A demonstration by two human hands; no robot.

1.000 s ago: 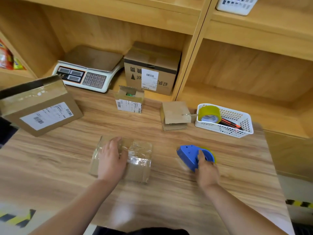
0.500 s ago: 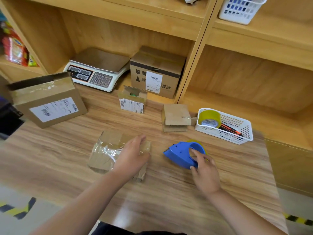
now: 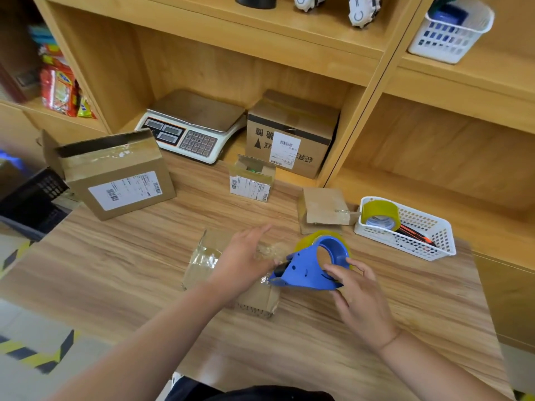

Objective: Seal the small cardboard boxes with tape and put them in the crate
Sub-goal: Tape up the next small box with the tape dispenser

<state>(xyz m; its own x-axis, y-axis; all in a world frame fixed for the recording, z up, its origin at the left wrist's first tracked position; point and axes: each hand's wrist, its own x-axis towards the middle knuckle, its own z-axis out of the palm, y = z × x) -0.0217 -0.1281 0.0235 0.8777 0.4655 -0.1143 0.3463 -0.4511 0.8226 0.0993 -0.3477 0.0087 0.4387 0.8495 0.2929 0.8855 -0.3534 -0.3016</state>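
Three small boxes in sight, none in the crate as far as its visible corner shows; it sits well off to the left of the left grip, beyond the tabletop edge.

- Left grip: fingers straight, palm flat, pressing down on the nearest box. Holds nothing.
- Right grip: fingers curled round the blue tape dispenser, lifted just above the tabletop, its nose touching or almost touching the right end of the box under the left grip.
- Nearest box: shiny, wrinkled tape shows on its top, to the left of the left grip. Whether the seam is fully closed I cannot tell; the palm hides it.
- Orientation: box lies flat, long axis running left to right, its right end angled a little toward the person; a corrugated edge faces the person. Dispenser long axis also roughly left to right, cutter end pointing left at the box, yellow roll on the far right side.
- Beyond the left grip: open-topped box, flaps up, unsealed. Beyond the right grip: third box, a loose tape strip at its flap.

Judgement: early. First box mid-sealing; two more to tape, all three to be crated.
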